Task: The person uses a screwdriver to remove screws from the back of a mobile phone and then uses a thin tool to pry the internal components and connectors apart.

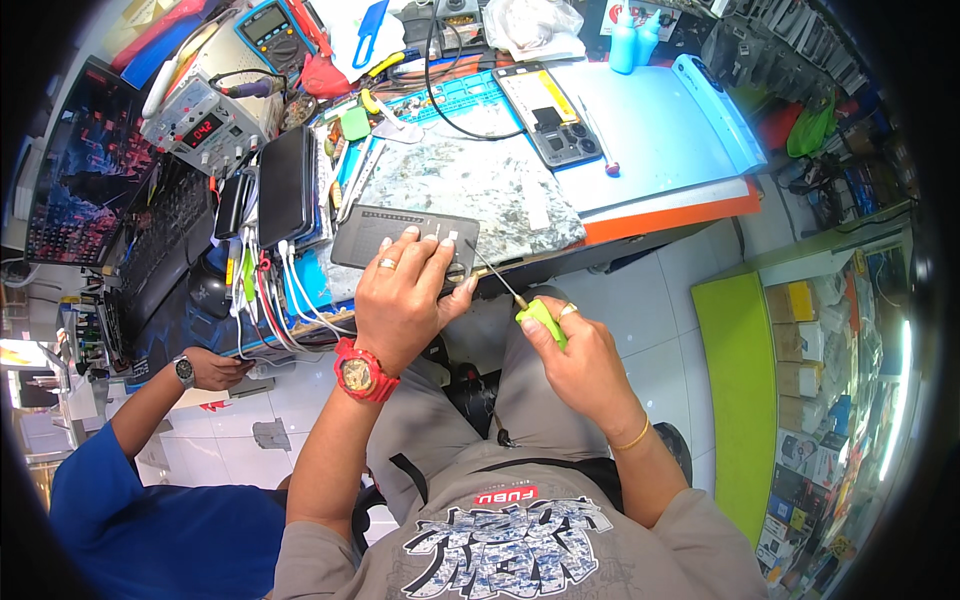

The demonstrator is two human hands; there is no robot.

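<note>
My left hand (410,290) presses a dark grey phone back cover (375,228) at the front edge of the bench. Its fingers lie over the cover, and the thumb rests by the near right corner, next to a round camera opening. In my right hand (580,360) is a screwdriver (543,318) with a bright green handle and a thin metal shaft. The shaft slants up and left, and its tip is at the cover's right edge; whether it touches cannot be made out. An opened phone (548,112) lies farther back on the bench.
A grey-patterned mat (500,185) covers the bench middle. To the left are a black phone (286,185), several cables (270,300), a power supply (205,130) and a multimeter (272,35). Another person's hand (218,370) is at lower left. A glass display case (735,370) stands right.
</note>
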